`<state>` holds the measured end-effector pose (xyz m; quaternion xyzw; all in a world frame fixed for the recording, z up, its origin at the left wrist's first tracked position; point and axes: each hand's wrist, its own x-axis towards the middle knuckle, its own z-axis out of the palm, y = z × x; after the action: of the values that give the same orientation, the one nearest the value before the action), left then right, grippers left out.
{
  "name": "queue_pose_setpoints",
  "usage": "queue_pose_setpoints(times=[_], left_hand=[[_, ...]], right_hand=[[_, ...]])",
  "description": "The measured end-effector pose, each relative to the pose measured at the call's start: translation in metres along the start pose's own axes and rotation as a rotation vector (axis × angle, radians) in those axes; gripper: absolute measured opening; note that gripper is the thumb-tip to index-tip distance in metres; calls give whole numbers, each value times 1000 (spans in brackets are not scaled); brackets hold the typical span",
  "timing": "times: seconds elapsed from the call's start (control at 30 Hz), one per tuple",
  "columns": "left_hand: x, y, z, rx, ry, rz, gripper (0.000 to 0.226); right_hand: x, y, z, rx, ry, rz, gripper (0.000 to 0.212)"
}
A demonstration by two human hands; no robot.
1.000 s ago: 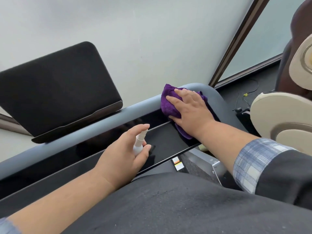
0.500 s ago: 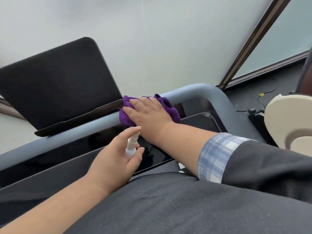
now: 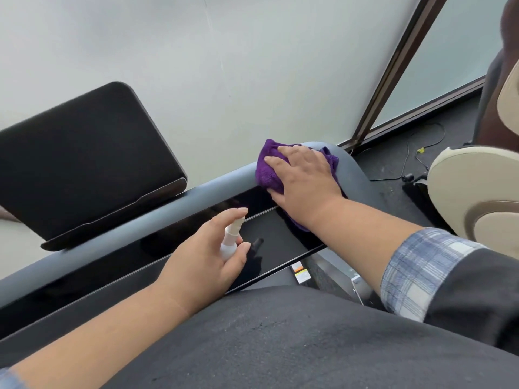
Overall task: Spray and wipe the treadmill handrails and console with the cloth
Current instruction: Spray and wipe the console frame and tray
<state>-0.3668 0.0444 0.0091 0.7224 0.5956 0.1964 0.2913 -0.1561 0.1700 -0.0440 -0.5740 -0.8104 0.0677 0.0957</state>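
With the right hand flat on the purple cloth atop the grey handrail and the left hand gripping the spray bottle nearer the body, overlapping strokes under even palm pressure would wipe best.

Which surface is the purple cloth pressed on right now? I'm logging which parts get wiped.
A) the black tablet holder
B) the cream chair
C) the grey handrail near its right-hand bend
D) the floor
C: the right hand presses the purple cloth flat onto the grey handrail near its bend, while the left hand holds the spray bottle over the glossy black console.
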Motion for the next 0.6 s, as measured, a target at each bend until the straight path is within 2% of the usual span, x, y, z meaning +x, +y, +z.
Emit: queue_pose_setpoints(times=[0.13, 0.37, 0.6], left_hand=[[-2, -14, -18, 14, -10, -4, 57], [2, -39, -43, 34, -77, 68, 58], [15, -41, -38, 29, -156, 168, 54]], right_hand=[[2, -31, 7, 31, 21, 71, 62], [1, -101, 22, 21, -62, -95, 65], [-24, -95, 21, -2, -94, -35, 71]])
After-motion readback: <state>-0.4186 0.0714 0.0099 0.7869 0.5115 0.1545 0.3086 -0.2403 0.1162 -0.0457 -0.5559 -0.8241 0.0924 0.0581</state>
